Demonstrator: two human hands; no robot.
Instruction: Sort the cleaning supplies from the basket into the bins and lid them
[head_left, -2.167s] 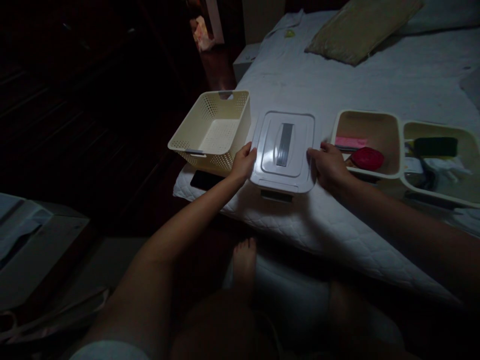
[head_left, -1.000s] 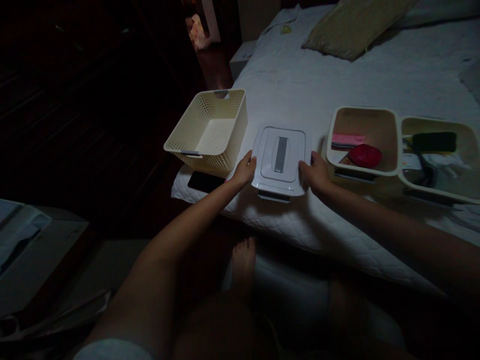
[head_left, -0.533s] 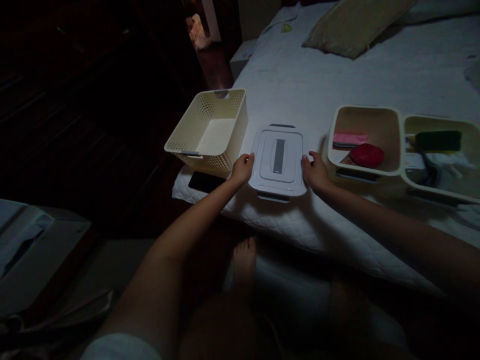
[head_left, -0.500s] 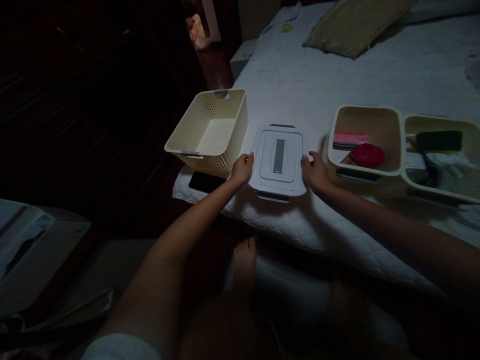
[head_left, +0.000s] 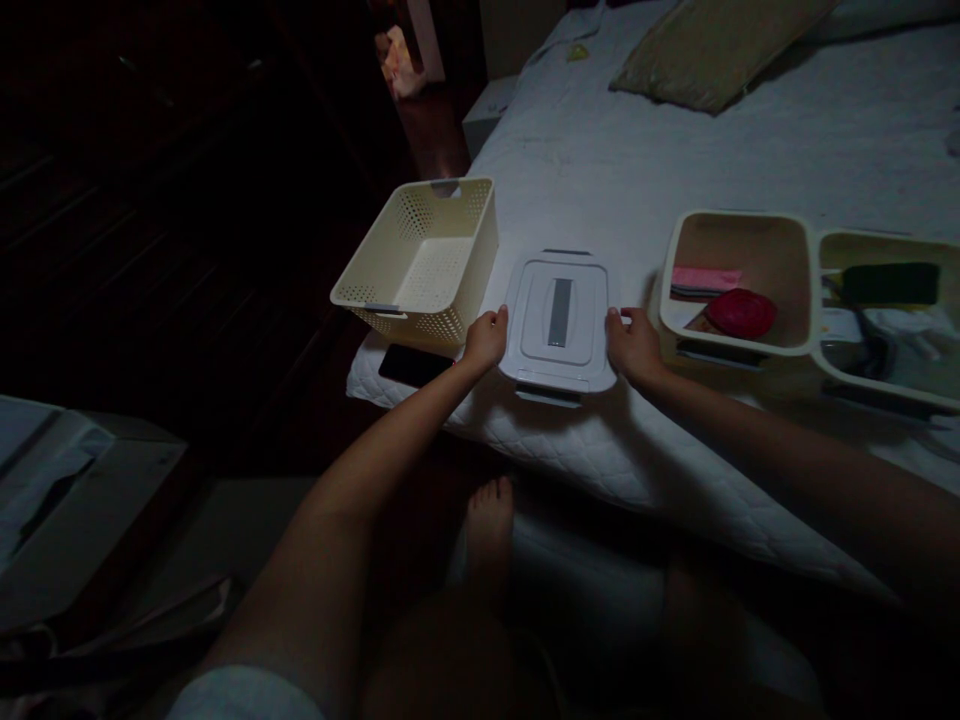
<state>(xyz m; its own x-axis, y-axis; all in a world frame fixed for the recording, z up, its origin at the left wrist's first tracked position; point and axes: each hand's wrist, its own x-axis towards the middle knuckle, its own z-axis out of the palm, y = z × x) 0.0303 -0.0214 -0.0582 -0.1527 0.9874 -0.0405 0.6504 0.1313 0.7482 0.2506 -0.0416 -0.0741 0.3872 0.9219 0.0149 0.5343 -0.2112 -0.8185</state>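
Note:
A pale storage-box lid (head_left: 529, 335) with a grey handle strip lies level between my hands over the bed's near edge. Dark clips stick out at its far and near sides. My left hand (head_left: 486, 338) pinches its left edge, thumb up. On the opposite edge, my right hand (head_left: 634, 345) grips with the thumb on the rim and the fingers tucked under. Whether a box body sits beneath the lid is hidden.
An empty cream perforated basket (head_left: 455, 312) stands left, with a black phone (head_left: 412, 366) before it. To the right, two joined cream bins (head_left: 812, 300) hold a red item (head_left: 741, 314), a pink folded piece (head_left: 705, 279) and a dark green block (head_left: 892, 283). A pillow (head_left: 705, 60) lies farther back.
Almost nothing differs. The whole view has shifted very slightly, while both hands keep the same hold on the lid.

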